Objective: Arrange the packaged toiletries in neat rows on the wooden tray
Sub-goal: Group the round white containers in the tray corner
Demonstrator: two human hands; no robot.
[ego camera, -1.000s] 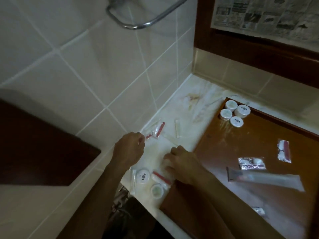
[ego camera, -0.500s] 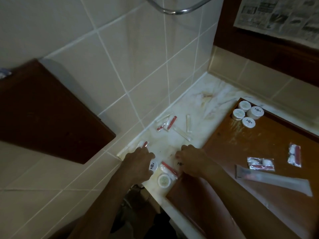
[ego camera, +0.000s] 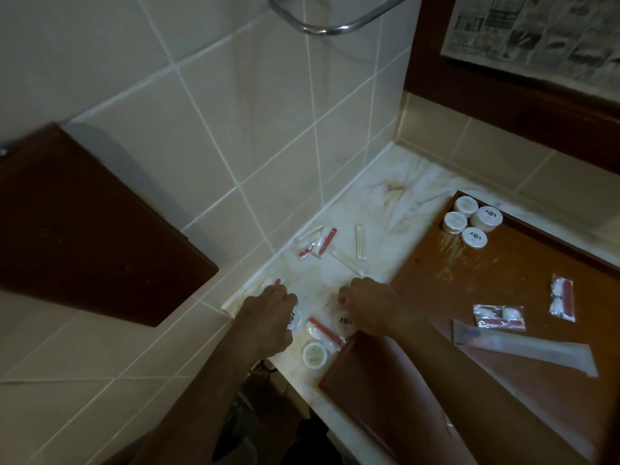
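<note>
The wooden tray [ego camera: 469,280] lies at the right on the marble counter [ego camera: 385,196]. It holds several white round jars [ego camera: 469,219] in its far corner, two clear packets [ego camera: 499,317] [ego camera: 562,298] and a long sleeve [ego camera: 523,347]. My left hand [ego camera: 268,310] is at the counter's left edge, fingers curled, pinching a small red-and-white packet [ego camera: 274,282]; it partly covers a jar [ego camera: 297,319]. My right hand [ego camera: 369,305] curls over another round jar [ego camera: 344,323] by the tray's near-left corner. Between my hands lie a red-striped packet [ego camera: 323,330] and a jar [ego camera: 314,354].
More small packets [ego camera: 317,243] and two thin white sticks [ego camera: 360,241] [ego camera: 347,261] lie near the tiled wall. A chrome towel ring [ego camera: 328,26] hangs above. A dark wooden panel [ego camera: 84,223] is at the left, and newspaper [ego camera: 536,28] in a dark frame at the back right.
My left hand came back from the packet pile by the wall to the counter's left edge, bringing the small packet. My right hand stayed near the tray corner; a jar now shows under it.
</note>
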